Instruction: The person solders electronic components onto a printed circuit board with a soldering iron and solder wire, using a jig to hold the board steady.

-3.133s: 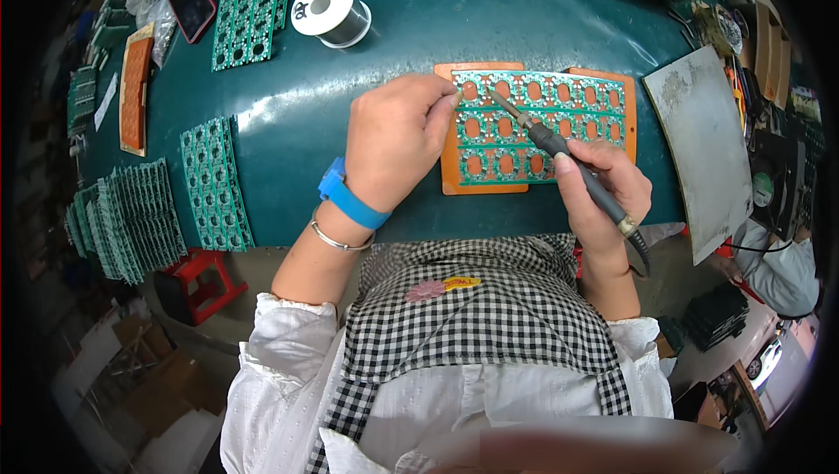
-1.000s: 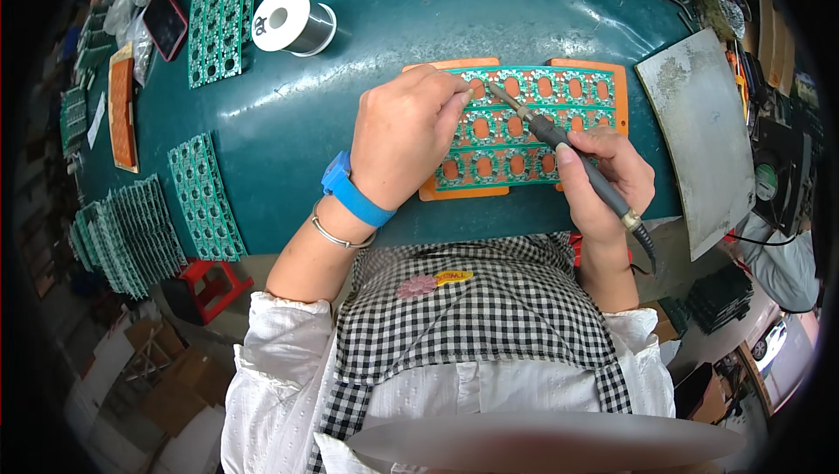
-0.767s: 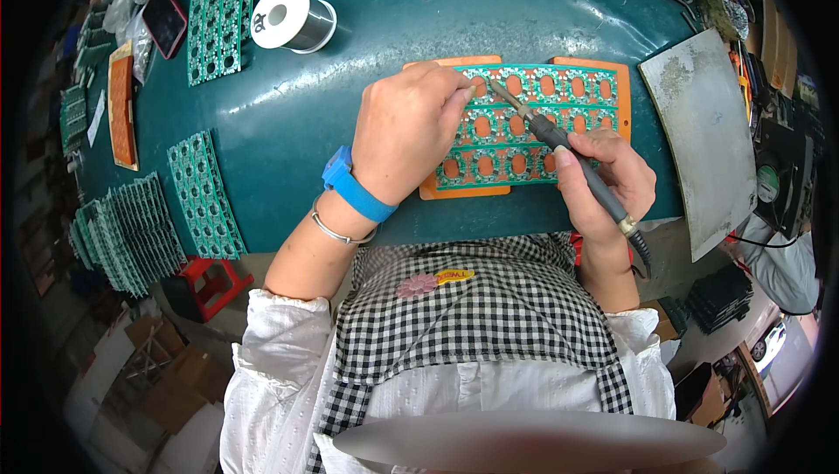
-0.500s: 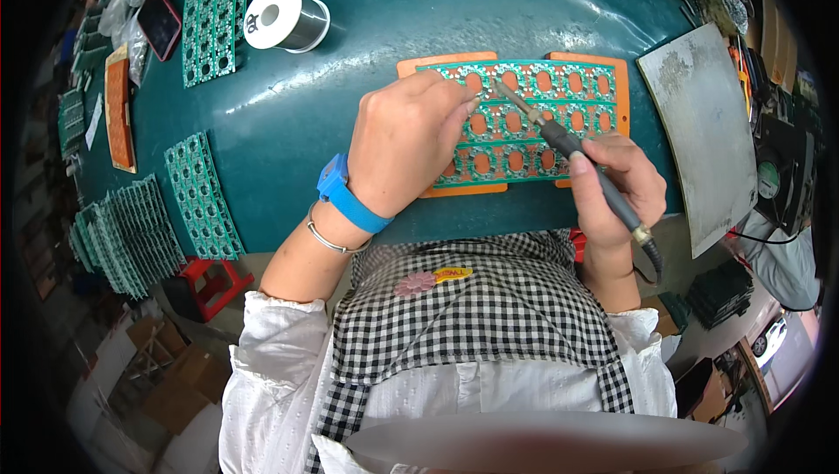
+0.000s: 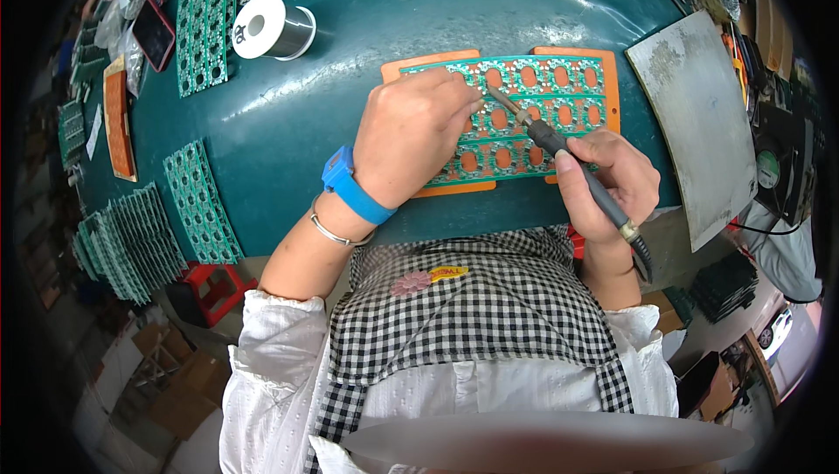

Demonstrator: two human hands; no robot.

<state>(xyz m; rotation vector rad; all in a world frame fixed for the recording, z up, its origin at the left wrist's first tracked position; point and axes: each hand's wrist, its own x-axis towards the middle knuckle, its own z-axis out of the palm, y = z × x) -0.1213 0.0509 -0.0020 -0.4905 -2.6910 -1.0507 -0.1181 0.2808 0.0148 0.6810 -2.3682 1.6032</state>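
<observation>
A green circuit board panel (image 5: 559, 96) with rows of oval openings lies on an orange fixture (image 5: 612, 89) in front of me. My right hand (image 5: 619, 184) is wrapped round the grip of a soldering iron (image 5: 547, 137). The iron slants up to the left, its tip at the panel's top row beside an opening; whether it touches cannot be told. My left hand (image 5: 411, 129) covers the panel's left part, thumb and fingers pinched together close to the iron tip. What they pinch is too small to make out. A blue wrist strap (image 5: 354, 190) circles my left wrist.
A solder wire spool (image 5: 297, 33) stands at the back left, beside another board panel (image 5: 208, 24). More panels (image 5: 203, 203) stand or lie at the left, near an orange fixture (image 5: 118, 124) and a phone (image 5: 154, 34). A grey metal plate (image 5: 690, 124) lies right of the work.
The view has shifted slightly, so the table things sit farther left. Over the panel, my left hand and the iron tip have moved a little to the right. Both grips look the same.
</observation>
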